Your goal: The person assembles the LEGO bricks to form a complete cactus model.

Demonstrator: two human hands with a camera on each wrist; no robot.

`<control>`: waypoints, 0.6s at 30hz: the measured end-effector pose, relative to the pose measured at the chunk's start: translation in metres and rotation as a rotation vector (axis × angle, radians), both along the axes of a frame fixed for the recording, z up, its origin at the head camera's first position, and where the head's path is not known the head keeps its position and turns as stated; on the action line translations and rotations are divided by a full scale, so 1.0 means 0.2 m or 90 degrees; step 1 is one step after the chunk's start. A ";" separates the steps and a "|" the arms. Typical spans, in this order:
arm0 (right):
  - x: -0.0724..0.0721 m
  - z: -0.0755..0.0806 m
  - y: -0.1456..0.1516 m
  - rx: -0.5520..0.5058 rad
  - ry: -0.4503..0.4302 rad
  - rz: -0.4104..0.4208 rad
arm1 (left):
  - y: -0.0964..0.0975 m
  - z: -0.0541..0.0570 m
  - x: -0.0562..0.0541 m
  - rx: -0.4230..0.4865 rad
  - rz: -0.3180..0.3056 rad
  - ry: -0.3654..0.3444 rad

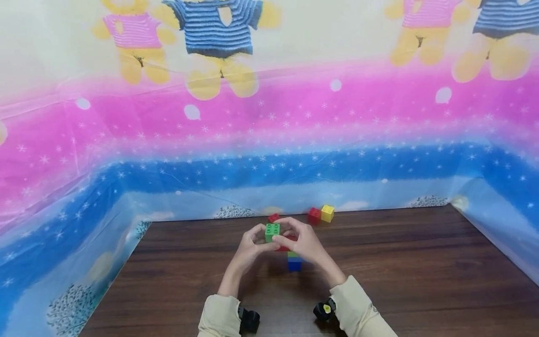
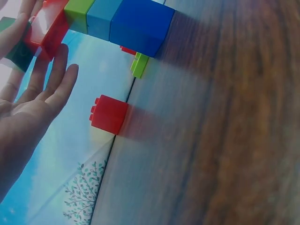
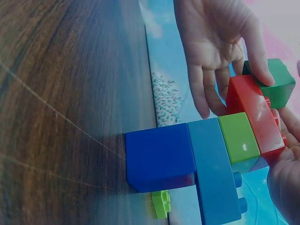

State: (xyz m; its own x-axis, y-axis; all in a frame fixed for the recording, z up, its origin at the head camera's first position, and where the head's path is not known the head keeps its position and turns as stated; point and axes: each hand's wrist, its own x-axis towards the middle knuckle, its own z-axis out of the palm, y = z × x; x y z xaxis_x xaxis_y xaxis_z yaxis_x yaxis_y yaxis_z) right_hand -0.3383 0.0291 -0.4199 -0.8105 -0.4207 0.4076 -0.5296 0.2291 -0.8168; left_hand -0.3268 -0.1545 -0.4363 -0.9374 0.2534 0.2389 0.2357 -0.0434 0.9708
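From where I sit, both hands meet over the middle of the table (image 1: 400, 262), and neither is nearer: the left hand (image 1: 249, 248) and the right hand (image 1: 306, 241) share the green block (image 1: 272, 230). Each grip is a thumb-and-finger pinch on it, thumbs on the side facing the person; the left hand's other fingers reach out beside the stack.

The relation I judge everything turns on is green block to long red block (image 3: 255, 115). The green block is square, four studs up, so it gives me no long axis to mind. The long red block's long axis runs side to side, roughly along the table's far edge, and the green block sits at its left end, a little higher. I cannot tell whether the two are locked together or only touching.

Under the long red block I read a lime block (image 3: 240, 136), a light blue block (image 3: 213, 168) reaching out to the right, and a dark blue block (image 3: 159, 157) standing on the table.

Near the far edge lie a small red block (image 1: 273, 218), left of the stack, and a second red block (image 1: 313, 215) beside a yellow block (image 1: 327, 213), to its right. Both side edges and far corners lie well apart from the hands, so sideways I have the most room.
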 end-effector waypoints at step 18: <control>-0.02 0.01 0.03 -0.077 -0.046 0.022 | 0.01 0.02 0.01 -0.013 0.019 -0.041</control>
